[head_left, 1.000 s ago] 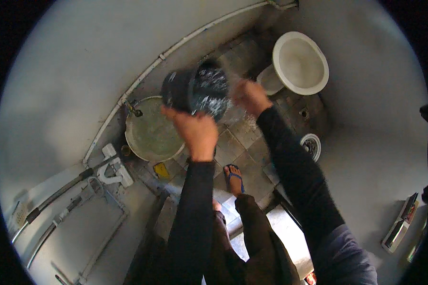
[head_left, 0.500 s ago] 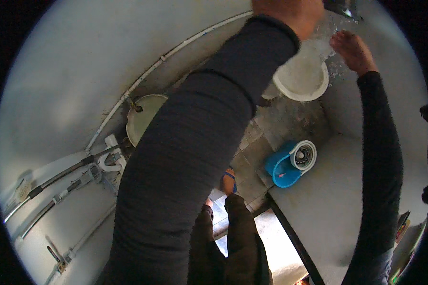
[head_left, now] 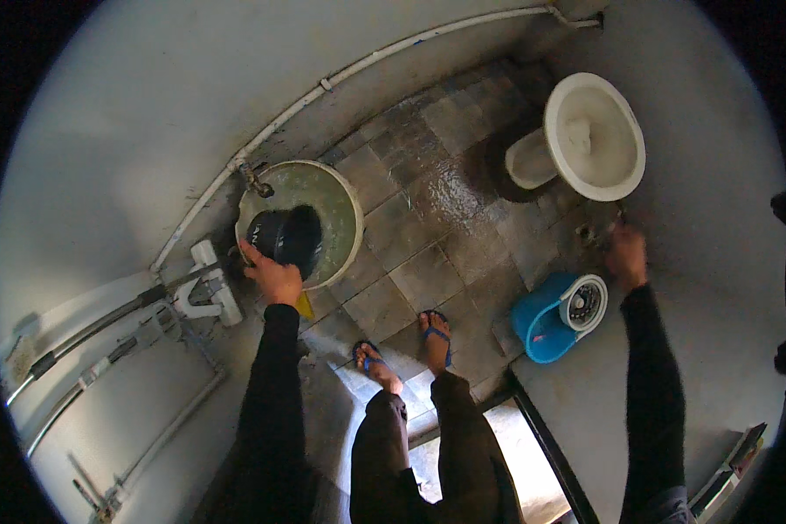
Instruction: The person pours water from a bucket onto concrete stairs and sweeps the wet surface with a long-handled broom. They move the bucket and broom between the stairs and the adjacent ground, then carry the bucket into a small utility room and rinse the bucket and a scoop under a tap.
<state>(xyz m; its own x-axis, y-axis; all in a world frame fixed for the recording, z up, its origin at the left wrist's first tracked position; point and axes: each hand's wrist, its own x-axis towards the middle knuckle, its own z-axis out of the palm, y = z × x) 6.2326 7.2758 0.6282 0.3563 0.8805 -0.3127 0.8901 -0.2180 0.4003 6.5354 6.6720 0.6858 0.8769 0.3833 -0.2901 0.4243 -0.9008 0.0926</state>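
Note:
My left hand is closed on the rim of a small black bucket. The bucket lies tilted in the water of a large round pale tub, beneath a wall tap. Off to the right, my right hand is curled near the wall, between a white toilet bowl and a blue mop bucket. A thin dark bit shows above its fingers; what it holds, if anything, I cannot make out.
Wet grey floor tiles spread between tub and toilet, with a shiny puddle. Mop poles and a white mop head lean by the left wall. A pipe runs along the far wall. Behind my feet is a bright doorway.
My left arm has swung back from the far right, where water was splashing above the toilet, to the tub. My right hand has dropped and curled; the splashing has stopped.

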